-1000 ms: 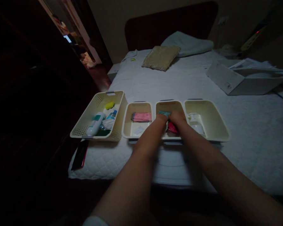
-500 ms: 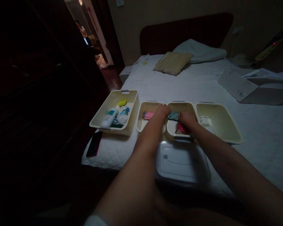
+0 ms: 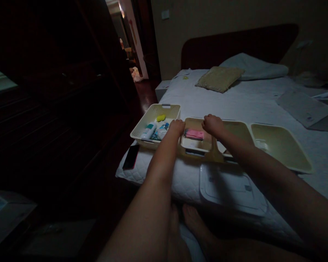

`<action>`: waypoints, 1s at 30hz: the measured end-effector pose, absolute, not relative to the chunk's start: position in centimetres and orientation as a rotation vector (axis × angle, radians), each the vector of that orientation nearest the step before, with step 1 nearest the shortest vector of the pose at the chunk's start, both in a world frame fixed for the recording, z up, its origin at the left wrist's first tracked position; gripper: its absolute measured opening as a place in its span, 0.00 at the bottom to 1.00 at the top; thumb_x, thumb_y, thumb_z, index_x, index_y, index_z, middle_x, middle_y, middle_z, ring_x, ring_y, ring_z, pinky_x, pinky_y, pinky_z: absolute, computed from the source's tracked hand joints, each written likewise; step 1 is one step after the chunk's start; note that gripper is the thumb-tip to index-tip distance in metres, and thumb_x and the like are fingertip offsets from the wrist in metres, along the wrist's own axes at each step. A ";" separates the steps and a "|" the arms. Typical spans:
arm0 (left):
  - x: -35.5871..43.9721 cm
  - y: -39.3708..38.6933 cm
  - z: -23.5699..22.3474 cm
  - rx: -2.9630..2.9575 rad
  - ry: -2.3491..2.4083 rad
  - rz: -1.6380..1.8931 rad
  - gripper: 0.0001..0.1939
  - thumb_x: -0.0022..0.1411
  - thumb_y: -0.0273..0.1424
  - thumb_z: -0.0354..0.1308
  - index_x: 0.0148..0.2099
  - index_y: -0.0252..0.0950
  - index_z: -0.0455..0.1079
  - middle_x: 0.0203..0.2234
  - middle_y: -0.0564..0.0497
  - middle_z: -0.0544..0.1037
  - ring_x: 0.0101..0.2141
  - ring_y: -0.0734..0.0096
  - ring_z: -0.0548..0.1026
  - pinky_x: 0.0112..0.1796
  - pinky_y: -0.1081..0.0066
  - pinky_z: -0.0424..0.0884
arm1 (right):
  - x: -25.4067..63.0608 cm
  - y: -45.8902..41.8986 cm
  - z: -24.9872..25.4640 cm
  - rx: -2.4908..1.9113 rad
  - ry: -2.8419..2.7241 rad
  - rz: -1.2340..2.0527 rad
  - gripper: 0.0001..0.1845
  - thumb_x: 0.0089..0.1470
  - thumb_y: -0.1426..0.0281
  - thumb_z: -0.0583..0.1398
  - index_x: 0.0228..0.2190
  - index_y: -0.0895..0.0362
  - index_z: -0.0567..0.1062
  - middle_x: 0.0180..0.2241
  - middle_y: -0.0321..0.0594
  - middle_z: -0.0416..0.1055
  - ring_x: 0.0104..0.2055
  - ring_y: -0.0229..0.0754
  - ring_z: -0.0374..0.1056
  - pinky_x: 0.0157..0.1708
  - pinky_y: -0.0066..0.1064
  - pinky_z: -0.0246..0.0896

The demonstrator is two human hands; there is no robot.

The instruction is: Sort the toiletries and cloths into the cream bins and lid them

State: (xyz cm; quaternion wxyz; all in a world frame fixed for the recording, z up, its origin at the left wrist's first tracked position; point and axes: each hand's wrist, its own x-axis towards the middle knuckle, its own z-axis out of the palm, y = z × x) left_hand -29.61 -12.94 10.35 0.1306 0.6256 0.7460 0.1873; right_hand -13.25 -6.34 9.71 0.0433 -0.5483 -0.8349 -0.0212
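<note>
My left hand [image 3: 177, 127] is closed over the left rim of a small cream plastic bin [image 3: 196, 148]. On that bin's opposite side, my right hand [image 3: 213, 124] has its fingers curled at the right rim. Inside lies a folded pink cloth item [image 3: 194, 134] with grey edges. My right forearm passes over a second cream bin [image 3: 235, 128] and hides much of what is in it. Farther right stands a third bin [image 3: 284, 145] holding a whitish object. A pale plastic lid [image 3: 232, 193] rests at the bed's front edge.
Left of the bins, a perforated basket [image 3: 142, 125] holds a white bottle [image 3: 149, 130], a yellow item [image 3: 161, 118] and other packs. Nearby lies a phone [image 3: 131, 157]. A beige cushion [image 3: 220, 79] and an open box [image 3: 303, 109] are farther back on the bed [image 3: 196, 98].
Both hands have left the green and pink items in the middle bin and moved left to the sides of the left bin. The view has turned left.
</note>
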 end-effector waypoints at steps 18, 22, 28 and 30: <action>-45.1 -18.7 5.0 1.819 2.613 -0.011 0.16 0.62 0.28 0.43 0.49 0.30 0.65 0.46 0.40 0.70 0.48 0.61 0.68 0.48 0.67 0.63 | -30.9 -7.0 5.9 -1.215 -2.766 -0.044 0.17 0.54 0.72 0.50 0.42 0.65 0.72 0.43 0.56 0.69 0.45 0.50 0.67 0.41 0.33 0.58; -45.8 -17.1 4.8 1.785 2.594 -0.045 0.15 0.61 0.28 0.44 0.49 0.31 0.65 0.46 0.40 0.70 0.47 0.61 0.68 0.48 0.67 0.63 | -32.6 -6.1 4.1 -1.193 -2.825 0.063 0.17 0.54 0.72 0.51 0.44 0.63 0.71 0.44 0.53 0.69 0.44 0.48 0.67 0.39 0.32 0.60; -47.0 -14.8 4.3 1.793 2.580 -0.071 0.15 0.61 0.28 0.45 0.49 0.31 0.64 0.45 0.40 0.70 0.47 0.60 0.69 0.47 0.67 0.64 | -34.6 -4.4 3.1 -1.137 -2.863 0.220 0.18 0.54 0.70 0.52 0.46 0.62 0.70 0.47 0.52 0.69 0.47 0.47 0.66 0.42 0.31 0.59; -47.1 -13.7 3.8 1.800 2.575 -0.045 0.16 0.61 0.28 0.46 0.50 0.30 0.64 0.46 0.40 0.70 0.47 0.60 0.68 0.47 0.66 0.64 | -35.2 -3.9 2.9 -1.112 -2.854 0.270 0.19 0.57 0.67 0.50 0.47 0.63 0.70 0.48 0.52 0.69 0.49 0.46 0.65 0.45 0.31 0.58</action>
